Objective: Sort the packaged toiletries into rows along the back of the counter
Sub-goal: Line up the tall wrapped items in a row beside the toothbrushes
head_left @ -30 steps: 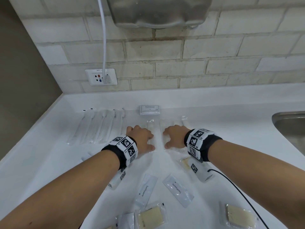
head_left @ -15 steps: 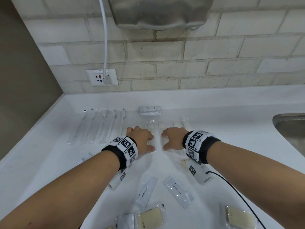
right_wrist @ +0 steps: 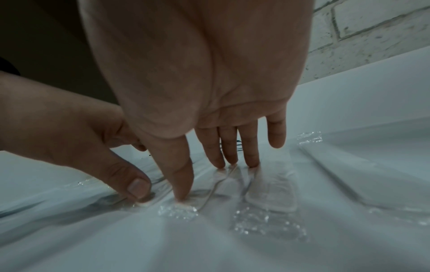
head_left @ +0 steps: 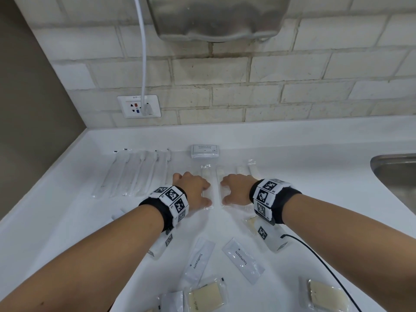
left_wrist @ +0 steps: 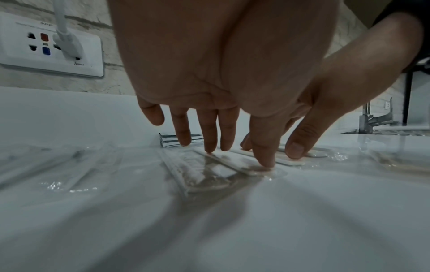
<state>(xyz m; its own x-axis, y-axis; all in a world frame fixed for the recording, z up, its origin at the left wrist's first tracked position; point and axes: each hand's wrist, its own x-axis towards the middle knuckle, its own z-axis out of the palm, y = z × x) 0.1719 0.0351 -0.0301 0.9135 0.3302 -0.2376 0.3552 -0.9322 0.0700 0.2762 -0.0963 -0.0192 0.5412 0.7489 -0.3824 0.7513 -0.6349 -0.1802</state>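
Observation:
Both hands rest side by side on flat clear-wrapped packets (head_left: 207,176) lying in a row mid-counter. My left hand (head_left: 193,188) presses straight fingertips (left_wrist: 210,145) and thumb onto one packet (left_wrist: 204,171). My right hand (head_left: 236,190) does the same on the neighbouring packet (right_wrist: 270,191), and two more packets (head_left: 247,168) lie to its right. Neither hand curls round anything. A row of wrapped toothbrushes (head_left: 135,174) lies to the left, and a stack of shampoo sachets (head_left: 204,151) sits behind the packets.
Loose toothpaste sachets (head_left: 243,260), (head_left: 199,260) and soap packs (head_left: 206,298), (head_left: 326,296) lie near the front. A steel sink (head_left: 396,176) is at the right. On the tiled wall behind are a socket (head_left: 139,106) with a plugged cable and a hand dryer (head_left: 220,16).
The hands have edged very slightly toward each other while pressing on the clear packets. Nothing else on the counter has moved.

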